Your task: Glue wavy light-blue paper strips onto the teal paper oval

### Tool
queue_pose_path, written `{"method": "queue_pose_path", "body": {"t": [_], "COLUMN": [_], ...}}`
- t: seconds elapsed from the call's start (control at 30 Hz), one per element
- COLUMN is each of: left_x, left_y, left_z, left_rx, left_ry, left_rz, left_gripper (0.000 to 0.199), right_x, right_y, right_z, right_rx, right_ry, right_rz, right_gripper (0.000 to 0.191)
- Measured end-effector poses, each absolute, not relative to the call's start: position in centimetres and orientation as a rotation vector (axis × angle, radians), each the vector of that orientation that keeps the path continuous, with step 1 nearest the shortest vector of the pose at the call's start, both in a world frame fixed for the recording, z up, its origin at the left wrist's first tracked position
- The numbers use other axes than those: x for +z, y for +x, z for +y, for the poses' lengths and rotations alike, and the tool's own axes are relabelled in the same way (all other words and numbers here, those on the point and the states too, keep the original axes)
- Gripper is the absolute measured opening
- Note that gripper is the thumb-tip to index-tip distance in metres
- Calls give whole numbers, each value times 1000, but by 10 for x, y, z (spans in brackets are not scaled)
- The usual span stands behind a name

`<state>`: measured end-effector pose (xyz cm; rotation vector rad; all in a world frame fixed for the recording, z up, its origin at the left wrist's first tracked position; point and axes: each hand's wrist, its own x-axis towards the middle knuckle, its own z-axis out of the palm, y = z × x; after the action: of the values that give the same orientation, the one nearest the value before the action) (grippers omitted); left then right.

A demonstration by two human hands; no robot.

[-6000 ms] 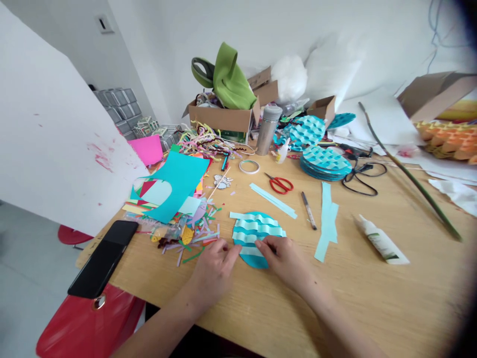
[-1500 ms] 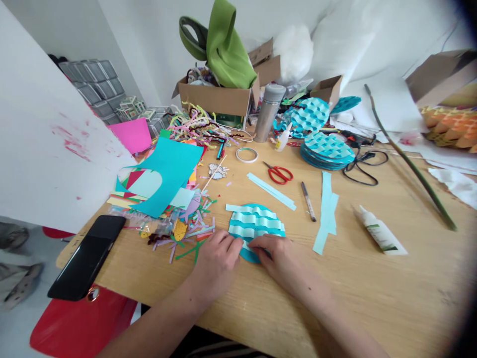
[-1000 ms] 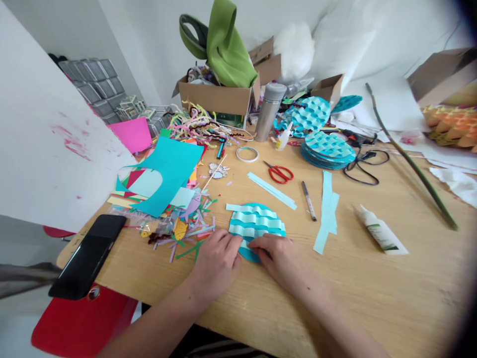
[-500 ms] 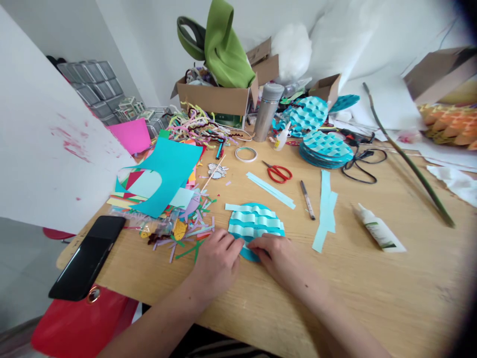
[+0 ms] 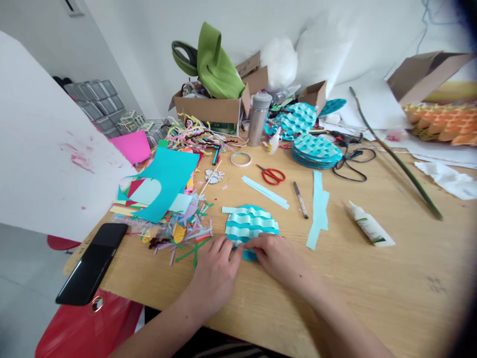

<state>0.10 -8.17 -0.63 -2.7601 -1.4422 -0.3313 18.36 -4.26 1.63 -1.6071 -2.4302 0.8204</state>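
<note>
A round teal paper disc (image 5: 250, 256) lies on the table, crossed by wavy light-blue paper strips (image 5: 253, 221). One strip end sticks out past its left edge. My left hand (image 5: 218, 266) rests at the disc's lower left, fingers curled, with thumb and forefinger at a strip low on the disc. From the right, my right hand (image 5: 278, 256) meets it with its fingertips pinched together on the same strip. The fingers cover most of that strip. Loose light-blue strips (image 5: 265, 192) lie beyond the disc, and wider ones (image 5: 318, 211) lie to its right.
Red-handled scissors (image 5: 271, 175), a pen (image 5: 300, 200) and a white glue bottle (image 5: 370, 226) lie around the disc. Paper sheets (image 5: 173, 171) and scraps crowd the left, near a black phone (image 5: 91, 263). Stacked finished-looking discs (image 5: 316, 151) and a steel flask (image 5: 259, 119) stand behind.
The camera view has shifted slightly, so the table items sit a little further left. Both hands stay at the low strip, their fingertips a little closer together.
</note>
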Motion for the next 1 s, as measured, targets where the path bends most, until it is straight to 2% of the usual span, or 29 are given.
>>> {"method": "queue_pose_path", "body": {"t": [0.2, 0.57, 0.8, 1.0], "left_x": [-7, -10, -1, -2], "left_y": [6, 11, 17, 18], "left_z": [-90, -95, -97, -98], "left_rx": [-338, -272, -148, -174], "left_ry": [-2698, -2726, -2725, -2731], "left_rz": [-1496, -1623, -1776, -1807], "left_gripper": [38, 53, 48, 46], "right_x": [15, 16, 16, 20], "right_y": [183, 181, 183, 180], "right_z": [-40, -43, -41, -42], "right_rx": [879, 845, 839, 799], "right_ry": [-1588, -1541, -1595, -1728], "right_rz": [-2354, -2372, -2400, -2415], "right_gripper": [41, 42, 37, 31]}}
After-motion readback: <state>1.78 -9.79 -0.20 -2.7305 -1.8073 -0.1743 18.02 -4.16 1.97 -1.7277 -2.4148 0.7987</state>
